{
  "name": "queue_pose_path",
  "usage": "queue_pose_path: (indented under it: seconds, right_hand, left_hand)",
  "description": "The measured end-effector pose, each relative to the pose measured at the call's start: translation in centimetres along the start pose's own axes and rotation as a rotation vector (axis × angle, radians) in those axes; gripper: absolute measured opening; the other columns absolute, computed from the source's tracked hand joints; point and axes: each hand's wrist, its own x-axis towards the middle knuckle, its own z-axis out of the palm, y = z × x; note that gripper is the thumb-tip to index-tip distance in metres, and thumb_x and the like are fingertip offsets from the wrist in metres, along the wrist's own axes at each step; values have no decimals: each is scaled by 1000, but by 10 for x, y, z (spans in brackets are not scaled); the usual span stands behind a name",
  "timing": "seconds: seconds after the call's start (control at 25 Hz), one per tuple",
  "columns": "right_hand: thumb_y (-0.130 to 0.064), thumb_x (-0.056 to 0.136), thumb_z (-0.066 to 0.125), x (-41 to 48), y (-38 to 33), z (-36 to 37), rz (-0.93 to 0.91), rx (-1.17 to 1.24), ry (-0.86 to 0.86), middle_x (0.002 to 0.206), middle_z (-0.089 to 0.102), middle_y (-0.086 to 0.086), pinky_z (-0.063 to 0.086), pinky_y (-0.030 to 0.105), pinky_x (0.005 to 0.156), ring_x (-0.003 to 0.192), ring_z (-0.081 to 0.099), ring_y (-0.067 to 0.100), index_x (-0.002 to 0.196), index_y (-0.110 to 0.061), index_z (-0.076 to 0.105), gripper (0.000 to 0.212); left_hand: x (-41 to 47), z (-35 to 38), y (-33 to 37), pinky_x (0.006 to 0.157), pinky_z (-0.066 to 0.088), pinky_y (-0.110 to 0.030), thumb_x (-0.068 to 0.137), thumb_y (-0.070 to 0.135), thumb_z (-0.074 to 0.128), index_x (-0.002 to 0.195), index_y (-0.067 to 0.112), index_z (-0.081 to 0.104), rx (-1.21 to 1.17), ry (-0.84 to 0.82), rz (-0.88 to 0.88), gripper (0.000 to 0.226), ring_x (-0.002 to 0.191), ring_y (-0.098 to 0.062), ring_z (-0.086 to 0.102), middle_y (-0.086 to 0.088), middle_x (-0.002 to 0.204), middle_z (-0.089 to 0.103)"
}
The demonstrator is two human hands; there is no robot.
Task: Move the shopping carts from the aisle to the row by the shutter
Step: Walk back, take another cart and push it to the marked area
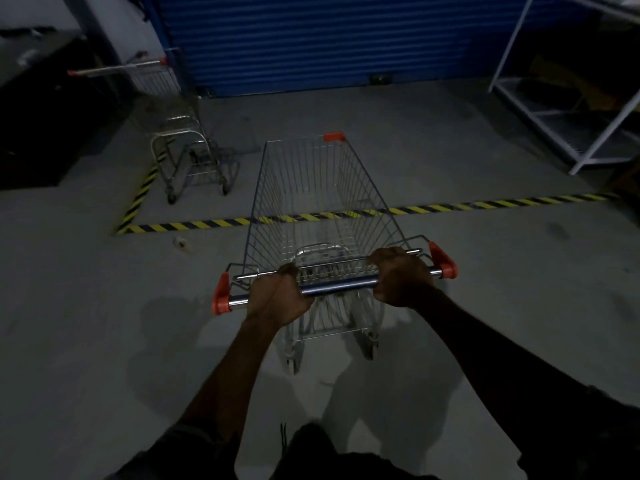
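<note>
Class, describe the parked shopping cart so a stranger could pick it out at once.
Find the blue shutter ahead. At its left end, beyond the striped floor tape, stands the parked cart. Unlike the nearer cart, nobody grips its handle.

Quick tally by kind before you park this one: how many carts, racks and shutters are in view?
Shopping carts: 2 (pushed cart, gripped by left hand and right hand; parked cart far left)
White shelving rack: 1
Blue shutter: 1
Total: 4
</note>
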Motion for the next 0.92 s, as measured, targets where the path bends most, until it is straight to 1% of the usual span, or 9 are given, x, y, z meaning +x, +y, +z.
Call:
queue_pose_path:
  seconds: [0.12,0.2,0.28,0.36,0.52,0.64,0.76,0.84,0.92]
  right_hand:
    - [-44,58,62,55,21,1,-10,16,-1,110,70,0,57,39,78,98,65,28,110,-21,70,58]
    - [-43,57,64,93,34,4,-9,-5,-1,109,70,1,57,40,78,98,65,29,111,-20,70,59]
    - [-44,57,63,135,40,3,30,-5,-28,113,69,0,57,41,82,104,65,27,115,-23,69,62]
    - [-45,57,59,173,43,-1,55,-17,-34,118,69,-3,56,43,87,111,63,26,117,-25,68,64]
    - [-41,60,52,250,51,-5,83,21,-20,131,67,-5,54,44,96,121,62,24,123,-28,71,67]
    - [-41,60,46,307,63,2,69,26,-4,127,70,5,56,49,92,116,66,31,120,-22,72,68]
    - [-38,61,46,364,74,12,69,11,0,121,71,5,56,50,87,109,69,32,115,-21,73,63]
    - [-36,63,53,403,82,16,46,-38,-18,113,72,0,56,42,80,100,71,28,105,-24,74,49]
    - [-39,62,60,445,87,17,70,-90,-106,106,70,-5,53,34,73,95,69,23,93,-25,70,35]
  left_hand:
    - [52,0,-5,79,54,-38,80,66,63,120,20,62,-29,-18,-23,61,95,-31,72,-3,113,71]
    - [88,4,-13,78,53,-36,79,69,62,120,21,61,-20,-9,-30,63,93,-29,72,-2,111,71]
    - [126,6,-24,75,53,-35,79,72,61,119,21,62,-17,4,-25,65,90,-28,72,-1,109,72]
    - [163,10,-35,74,55,-36,80,72,61,119,19,62,-17,-2,5,66,89,-28,72,-2,111,71]
    - [238,8,-60,77,54,-35,80,66,60,116,20,60,-63,-74,18,59,93,-29,71,-2,113,70]
    - [294,8,-82,75,51,-33,79,65,59,114,20,58,-97,-118,24,57,93,-29,70,-2,110,69]
    - [349,13,-103,73,51,-33,81,65,60,115,19,59,-116,-145,33,57,92,-29,70,-3,110,69]
    - [386,15,-116,75,53,-35,81,63,63,118,17,60,-89,-119,26,59,94,-30,71,-6,112,70]
    - [422,19,-128,77,55,-36,81,61,67,121,16,61,-96,-116,21,61,96,-31,71,-7,115,70]
